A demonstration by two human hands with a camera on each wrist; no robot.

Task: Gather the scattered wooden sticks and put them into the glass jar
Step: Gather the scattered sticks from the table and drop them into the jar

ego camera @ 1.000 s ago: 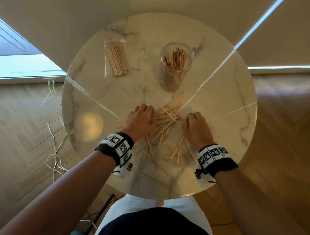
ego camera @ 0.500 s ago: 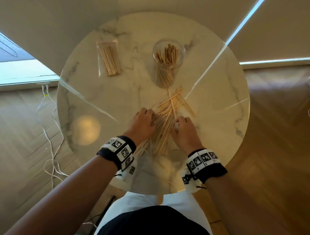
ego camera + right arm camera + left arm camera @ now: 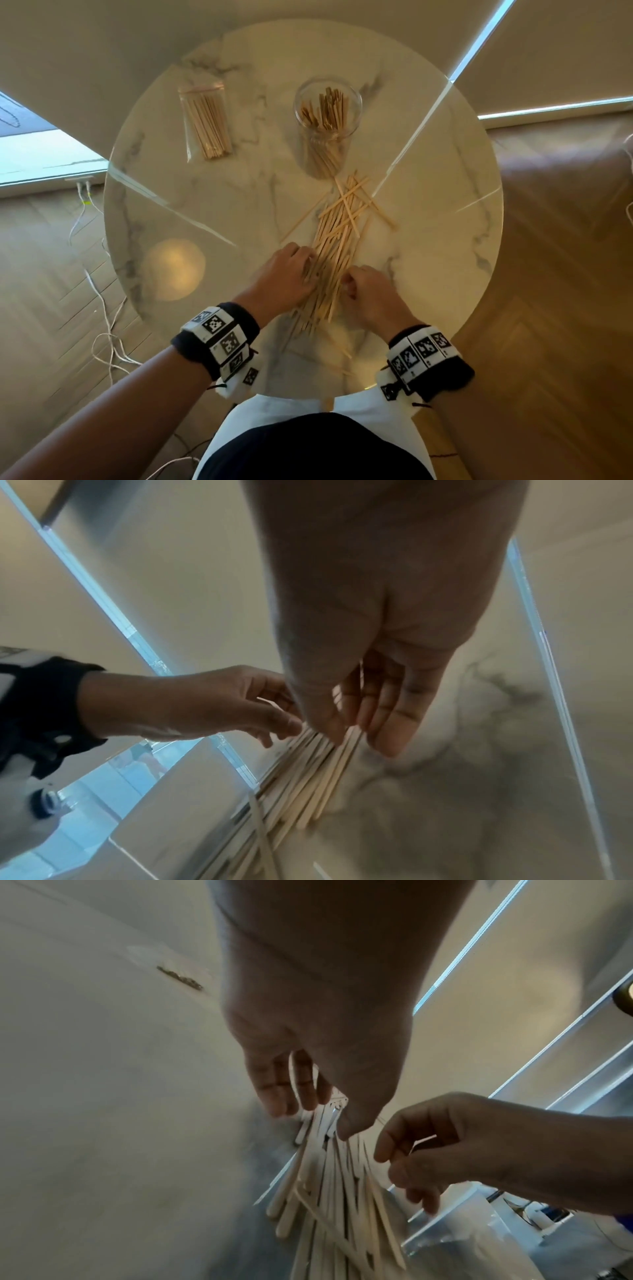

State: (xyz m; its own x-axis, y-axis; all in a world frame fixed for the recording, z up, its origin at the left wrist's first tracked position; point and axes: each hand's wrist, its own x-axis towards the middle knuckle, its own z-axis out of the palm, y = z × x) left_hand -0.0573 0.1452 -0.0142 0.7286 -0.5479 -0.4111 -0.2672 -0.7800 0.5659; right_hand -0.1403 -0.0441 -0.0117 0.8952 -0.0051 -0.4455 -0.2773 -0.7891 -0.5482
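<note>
Pale wooden sticks (image 3: 337, 240) lie raked into a narrow bundle on the round marble table (image 3: 445, 260), pointing toward the glass jar (image 3: 327, 126). The jar stands upright at the back and holds several sticks. My left hand (image 3: 306, 270) grips the bundle's near end from the left, sticks (image 3: 329, 1191) running between its thumb and fingers (image 3: 284, 1096). My right hand (image 3: 346, 284) pinches the same end from the right, thumb and fingers (image 3: 387, 723) either side of the sticks (image 3: 318, 777). A few sticks splay out crosswise at the far end.
A clear zip bag (image 3: 205, 123) of more sticks lies flat at the back left. A few stray sticks (image 3: 329, 363) rest near the table's front edge between my wrists. White cables (image 3: 102, 308) trail on the wooden floor to the left.
Both hands have slid toward each other, squeezing the wide scatter of sticks into one narrow bundle. The hands now hold its near end from both sides.
</note>
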